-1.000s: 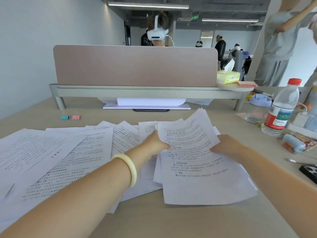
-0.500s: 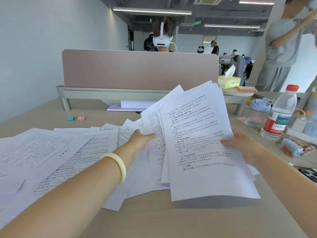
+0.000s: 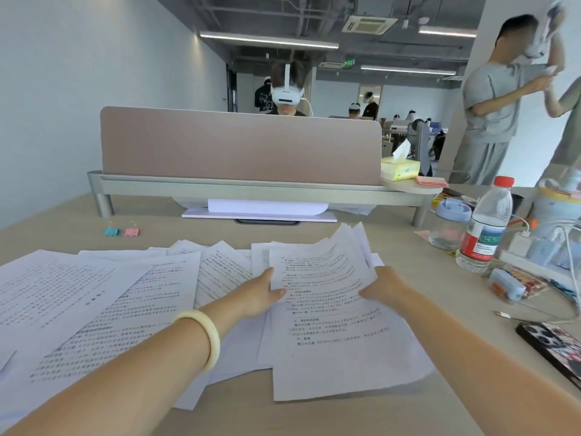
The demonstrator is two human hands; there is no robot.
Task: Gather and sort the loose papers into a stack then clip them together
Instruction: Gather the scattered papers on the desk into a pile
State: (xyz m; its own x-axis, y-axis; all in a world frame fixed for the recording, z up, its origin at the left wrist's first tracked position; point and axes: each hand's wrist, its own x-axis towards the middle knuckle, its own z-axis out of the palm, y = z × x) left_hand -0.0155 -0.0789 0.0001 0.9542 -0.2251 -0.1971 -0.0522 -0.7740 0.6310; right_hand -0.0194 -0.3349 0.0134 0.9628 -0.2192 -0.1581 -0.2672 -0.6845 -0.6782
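L hand (image 3: pixel 261 294), R hand (image 3: pixel 382 286) each pinch a side of thin white printed sheets (image 3: pixel 330 341), desk (image 3: pixel 345 418) front edge; print unreadable.

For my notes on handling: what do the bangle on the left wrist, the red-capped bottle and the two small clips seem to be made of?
Bangle: pale jade or resin, it seems; creamy, smooth, glossy.
Bottle: clear thin plastic; see-through wall, red cap, printed label.
Clips: probably painted metal, teal and pink, with thin wire handles; too small to be sure.
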